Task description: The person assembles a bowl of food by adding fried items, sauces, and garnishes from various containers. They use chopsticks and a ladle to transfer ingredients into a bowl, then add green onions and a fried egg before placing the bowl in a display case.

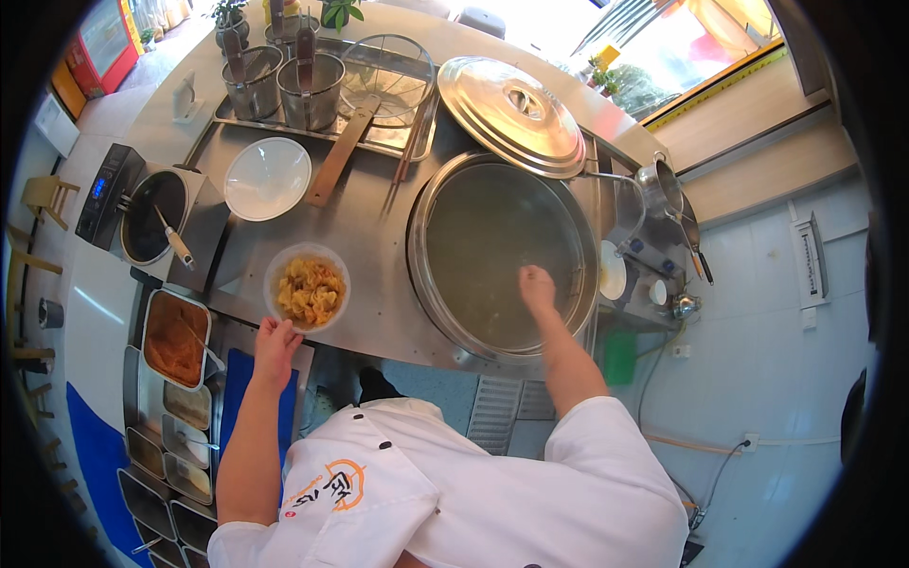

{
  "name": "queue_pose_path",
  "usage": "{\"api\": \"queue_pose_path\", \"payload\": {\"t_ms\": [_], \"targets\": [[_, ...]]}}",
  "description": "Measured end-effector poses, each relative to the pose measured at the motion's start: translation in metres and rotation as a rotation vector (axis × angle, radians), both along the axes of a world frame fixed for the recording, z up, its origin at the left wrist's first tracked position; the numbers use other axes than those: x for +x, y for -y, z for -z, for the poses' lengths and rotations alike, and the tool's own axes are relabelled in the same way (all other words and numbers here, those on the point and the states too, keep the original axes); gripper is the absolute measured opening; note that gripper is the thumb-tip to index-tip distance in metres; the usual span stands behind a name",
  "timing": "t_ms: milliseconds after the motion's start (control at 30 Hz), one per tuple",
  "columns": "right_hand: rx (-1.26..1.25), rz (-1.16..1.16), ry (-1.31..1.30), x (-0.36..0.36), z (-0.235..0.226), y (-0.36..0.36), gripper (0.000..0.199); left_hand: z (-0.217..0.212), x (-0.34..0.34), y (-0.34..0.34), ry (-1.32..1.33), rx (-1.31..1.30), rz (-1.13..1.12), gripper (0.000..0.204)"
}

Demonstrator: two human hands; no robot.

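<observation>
My left hand (275, 348) grips the near rim of a clear round plastic bowl (344, 305) on the steel counter. Yellowish folded pieces that look like wontons (311, 289) fill the bowl. Over the large round steel pot (418, 275), right of the bowl, is my right hand (537, 286), its fingers closed; anything in them is hidden. Greenish, cloudy liquid (492, 237) stands in the pot. The pot's domed steel lid (516, 109) leans at its far edge. An empty white bowl (268, 178) sits beyond the filled one.
Mesh strainer baskets (312, 90) and a wire skimmer (383, 71) rest on a tray at the back, a wooden-looking paddle (341, 151) nearby. At left are a black pan (156, 213), a tray of reddish-brown paste (176, 336) and several steel containers. A small saucepan (660, 189) stands right.
</observation>
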State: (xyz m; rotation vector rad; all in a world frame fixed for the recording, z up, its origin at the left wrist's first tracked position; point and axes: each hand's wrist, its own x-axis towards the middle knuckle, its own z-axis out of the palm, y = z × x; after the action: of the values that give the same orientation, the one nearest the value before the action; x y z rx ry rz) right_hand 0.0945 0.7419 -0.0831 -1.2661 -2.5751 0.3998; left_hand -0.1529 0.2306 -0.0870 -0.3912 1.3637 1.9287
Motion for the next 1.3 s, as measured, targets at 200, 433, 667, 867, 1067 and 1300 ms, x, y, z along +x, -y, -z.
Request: {"api": "queue_pose_path", "payload": {"t_ms": [200,433,667,867,1067,1300], "targets": [[-0.888,0.098,-0.652,-0.051,-0.050,0.040,0.024,-0.003,0.021,0.028,0.024,0.078,-0.095,0.020],[-0.226,-0.068,-0.270,-0.045,-0.123,0.094,0.018,0.009,0.039,0.040,0.065,0.310,-0.196,0.028],[0.071,-0.623,-0.109,-0.078,-0.142,0.205,0.008,-0.002,0.037,0.032,0.142,0.308,-0.239,0.033],[0.177,-0.860,-0.406,-0.190,-0.210,0.202,0.010,-0.009,0.046,0.039,0.122,0.270,-0.233,0.028],[0.162,-1.244,-0.029,-0.378,-0.114,0.252,0.029,-0.026,0.084,0.065,0.086,0.387,-0.282,0.045],[0.236,-1.285,0.070,-0.450,-0.038,0.291,0.010,-0.052,0.104,0.084,0.049,0.593,-0.214,0.086]]}}
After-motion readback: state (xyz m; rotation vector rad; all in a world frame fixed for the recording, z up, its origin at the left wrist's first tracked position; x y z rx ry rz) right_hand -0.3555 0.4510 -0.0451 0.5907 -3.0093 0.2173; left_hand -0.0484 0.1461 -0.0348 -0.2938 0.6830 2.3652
